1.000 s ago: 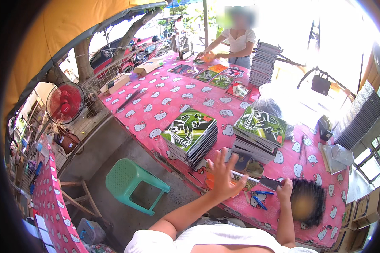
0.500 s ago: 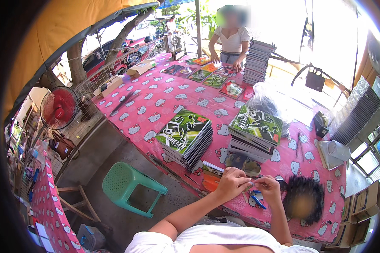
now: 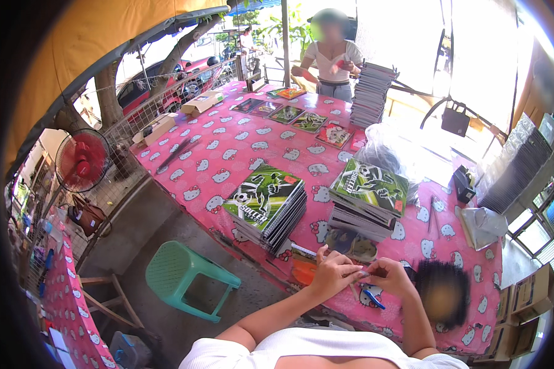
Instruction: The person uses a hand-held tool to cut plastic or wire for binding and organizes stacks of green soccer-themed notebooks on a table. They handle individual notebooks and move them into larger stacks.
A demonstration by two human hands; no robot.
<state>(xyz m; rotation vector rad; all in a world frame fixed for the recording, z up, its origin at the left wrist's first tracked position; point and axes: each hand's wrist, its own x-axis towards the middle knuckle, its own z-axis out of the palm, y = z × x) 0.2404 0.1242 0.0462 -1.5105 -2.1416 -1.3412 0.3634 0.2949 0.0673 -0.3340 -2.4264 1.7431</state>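
Observation:
At the near edge of the table my left hand [image 3: 335,275] and my right hand [image 3: 389,278] meet, fingertips pinched together. Something small is between them, too small to make out. Under and beside my left hand lies an orange-covered notebook [image 3: 303,271] with a white edge. Blue-handled pliers [image 3: 373,299] rest on the cloth just below my right hand. To its right sits a thick bundle of black binding coils [image 3: 442,292]. Two stacks of green soccer-cover notebooks, one on the left [image 3: 266,206] and one on the right [image 3: 369,190], stand beyond my hands.
A pink patterned cloth covers the table [image 3: 228,154]. At its far end a person [image 3: 333,61] stands beside a tall notebook stack [image 3: 372,95] and a row of loose covers [image 3: 286,114]. Left are a green stool [image 3: 181,270] and a fan [image 3: 83,160]. Cartons [image 3: 529,292] stand right.
The far person has straightened up, lifting their hands from the table with something reddish; an orange cover there is gone. My hands stay pinched together with only a slight shift.

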